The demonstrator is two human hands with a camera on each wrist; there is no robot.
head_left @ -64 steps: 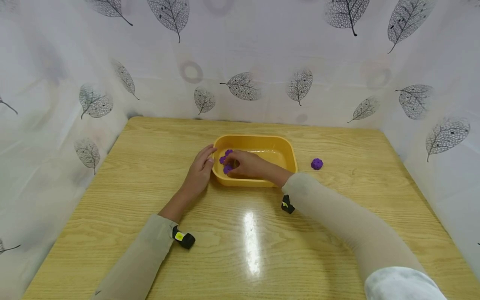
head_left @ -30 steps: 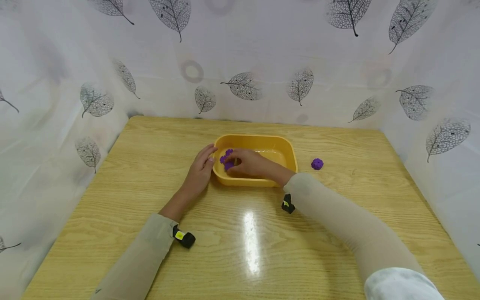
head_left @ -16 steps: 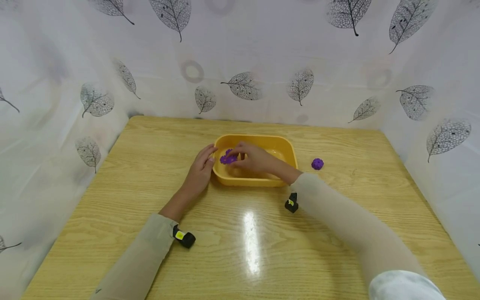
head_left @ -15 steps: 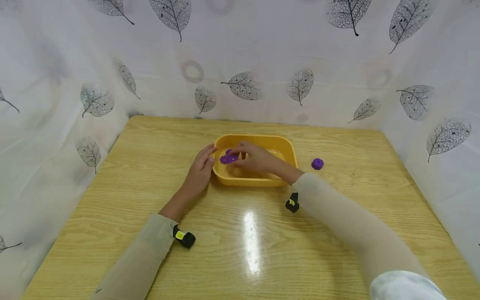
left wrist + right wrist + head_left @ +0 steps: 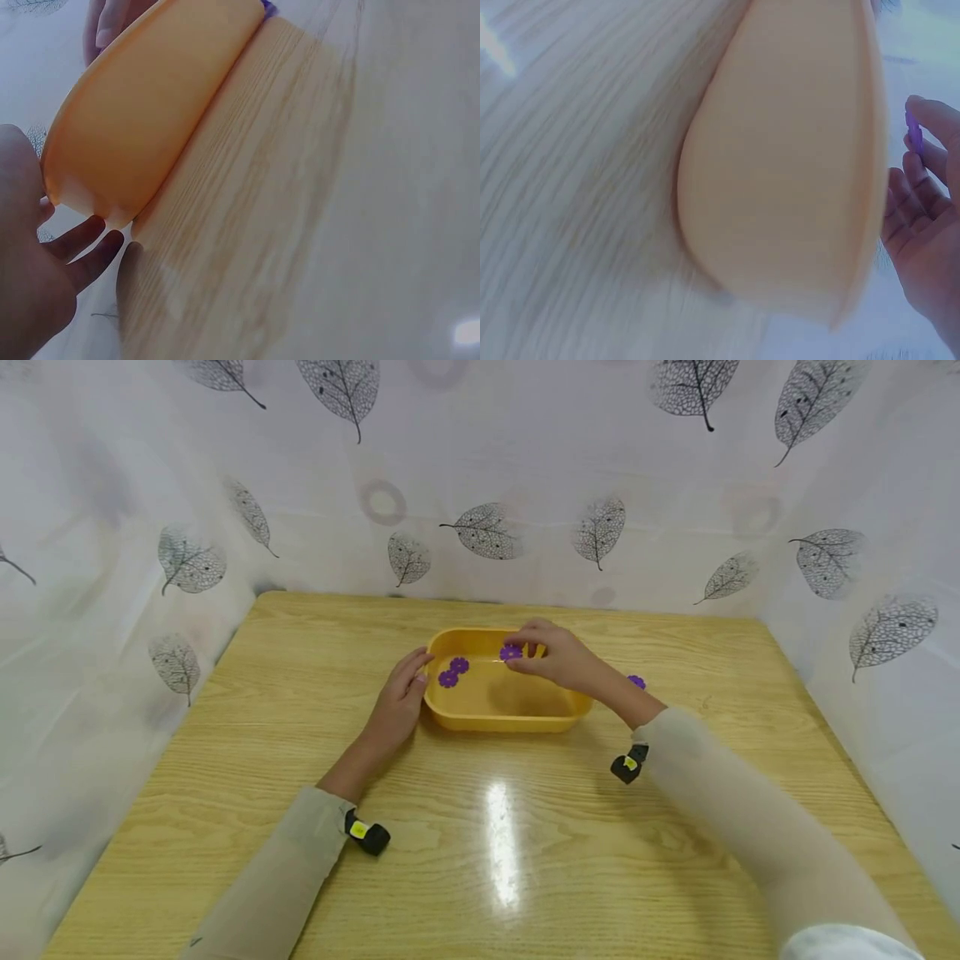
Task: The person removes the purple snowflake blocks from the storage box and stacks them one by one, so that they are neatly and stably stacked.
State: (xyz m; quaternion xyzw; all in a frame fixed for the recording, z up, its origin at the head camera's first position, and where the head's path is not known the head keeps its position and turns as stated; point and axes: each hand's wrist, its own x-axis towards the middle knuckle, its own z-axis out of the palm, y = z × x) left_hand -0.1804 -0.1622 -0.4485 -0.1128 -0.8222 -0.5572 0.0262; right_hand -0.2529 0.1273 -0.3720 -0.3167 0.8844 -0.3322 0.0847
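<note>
A yellow tray (image 5: 510,724) stands on the wooden table. My left hand (image 5: 392,706) rests against its left end, with loosely extended fingers (image 5: 94,247) touching the outer wall in the left wrist view. My right hand (image 5: 561,657) pinches one purple flower-shaped disc (image 5: 511,652) between thumb and fingertips, above the tray's far side. In the right wrist view this disc (image 5: 914,133) is seen edge-on, higher than the tray rim. Two more purple flower-shaped discs (image 5: 448,678) lie at the left end inside the tray, edges touching or nearly so.
Right of the tray, a purple cluster (image 5: 637,682) sits on the table, partly hidden by the right forearm. A white curtain (image 5: 525,460) with leaf prints hangs behind the table (image 5: 420,877) and along both sides. Both wrists wear small black cameras (image 5: 371,837).
My right hand has picked up a purple disc from the tray's left end and carried it up and right. Its forearm now partly covers the cluster. My left hand has stayed put.
</note>
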